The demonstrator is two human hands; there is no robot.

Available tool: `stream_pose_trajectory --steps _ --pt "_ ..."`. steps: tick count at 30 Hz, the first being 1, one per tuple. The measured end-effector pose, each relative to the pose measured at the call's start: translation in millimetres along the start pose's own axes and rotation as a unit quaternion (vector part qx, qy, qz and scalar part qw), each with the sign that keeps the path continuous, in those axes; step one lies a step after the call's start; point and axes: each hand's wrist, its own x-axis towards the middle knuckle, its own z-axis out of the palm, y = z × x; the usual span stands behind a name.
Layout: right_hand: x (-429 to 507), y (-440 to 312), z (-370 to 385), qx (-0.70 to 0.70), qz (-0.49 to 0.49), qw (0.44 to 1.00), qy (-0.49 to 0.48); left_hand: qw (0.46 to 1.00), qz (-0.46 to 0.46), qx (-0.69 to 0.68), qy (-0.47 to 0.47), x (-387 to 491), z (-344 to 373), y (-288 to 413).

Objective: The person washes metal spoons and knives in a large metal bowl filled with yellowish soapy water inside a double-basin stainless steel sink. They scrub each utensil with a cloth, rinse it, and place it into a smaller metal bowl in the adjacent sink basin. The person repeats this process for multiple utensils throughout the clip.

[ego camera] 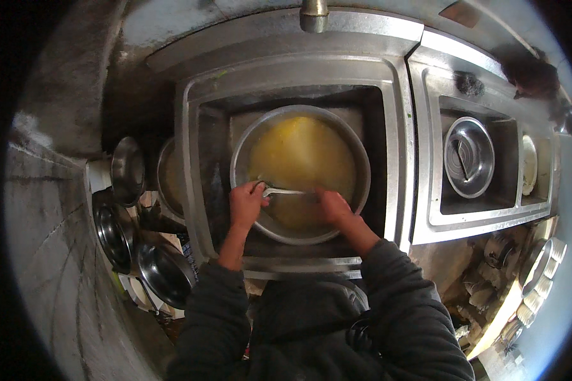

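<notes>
A large round metal basin (362,190) of cloudy yellowish liquid (295,157) sits in the stainless steel sink (395,166) before me. Over the near part of the basin, my left hand (249,204) grips one end of a shiny metal utensil (288,192), perhaps a spoon. A small dark loop shows at those fingers. My right hand (334,207) is blurred and closed around the utensil's other end, which it hides. The utensil lies roughly level between both hands, above the liquid.
A faucet (314,16) overhangs the sink's far edge. On the right, a second sink (424,190) holds a metal bowl (487,157) with a thin utensil inside. Dark pans (164,274) and another basin (170,183) stand at left. Stacked dishes (536,295) line the right.
</notes>
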Motion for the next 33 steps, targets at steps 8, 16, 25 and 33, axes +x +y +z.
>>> stream_pose_trajectory --steps 8,16,25,33 --pt "-32.2 -10.2 -20.3 0.099 -0.118 0.97 0.189 0.999 0.036 -0.001 -0.016 -8.0 -4.0 48.4" --pt "-95.0 -38.6 -89.6 0.279 -0.081 0.956 0.035 0.997 -0.01 -0.028 -0.067 -24.8 20.0 84.7" --pt "-184.0 83.5 -177.5 0.43 -0.021 0.872 0.234 0.99 0.025 -0.082 -0.116 -26.0 52.6 56.5" --pt "-206.9 240.0 -266.8 0.718 0.039 0.599 0.351 0.985 0.052 0.164 -0.03 5.6 45.3 -46.5"
